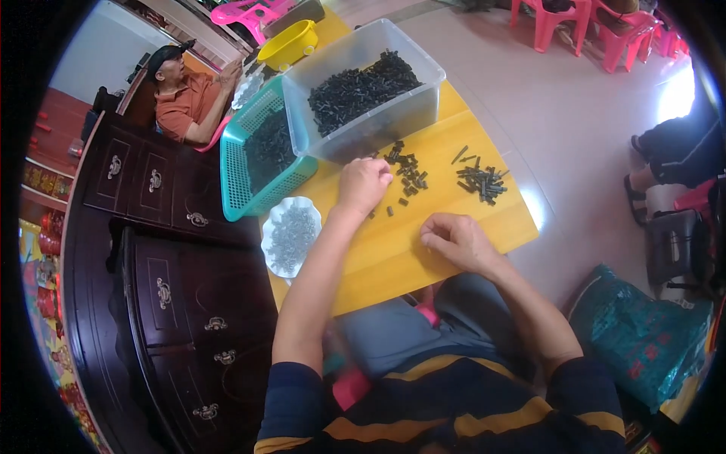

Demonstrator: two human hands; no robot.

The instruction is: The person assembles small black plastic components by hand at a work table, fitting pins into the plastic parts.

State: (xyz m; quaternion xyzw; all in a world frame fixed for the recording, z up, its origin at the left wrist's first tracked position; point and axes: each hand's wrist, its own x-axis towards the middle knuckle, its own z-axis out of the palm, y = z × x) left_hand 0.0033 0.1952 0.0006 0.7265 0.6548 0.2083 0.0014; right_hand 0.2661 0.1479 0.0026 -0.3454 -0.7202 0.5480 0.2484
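Small black tube-like pieces (pixel 412 175) lie scattered on the yellow table, beside the clear plastic bin. My left hand (pixel 364 184) is at the left edge of these pieces, its fingers bent and drawn together; whatever they pinch is hidden. Nearer to me, my right hand (pixel 460 240) hovers over or rests on the table, thumb and fingertips curled together. Anything between them is too small to make out. Beyond it lies a heap of longer, thin black pieces (pixel 484 181). Left of my left forearm, a white scalloped dish (pixel 266 250) holds many small clear pieces (pixel 293 233).
The clear bin (pixel 382 121) and a green basket (pixel 231 178), both holding black pieces, stand on the yellow table (pixel 378 272). A yellow basin (pixel 281 51) stands behind. Dark wooden drawers (pixel 181 280) flank the left. Another person (pixel 193 102) sits beyond. A green sack (pixel 635 325) lies right.
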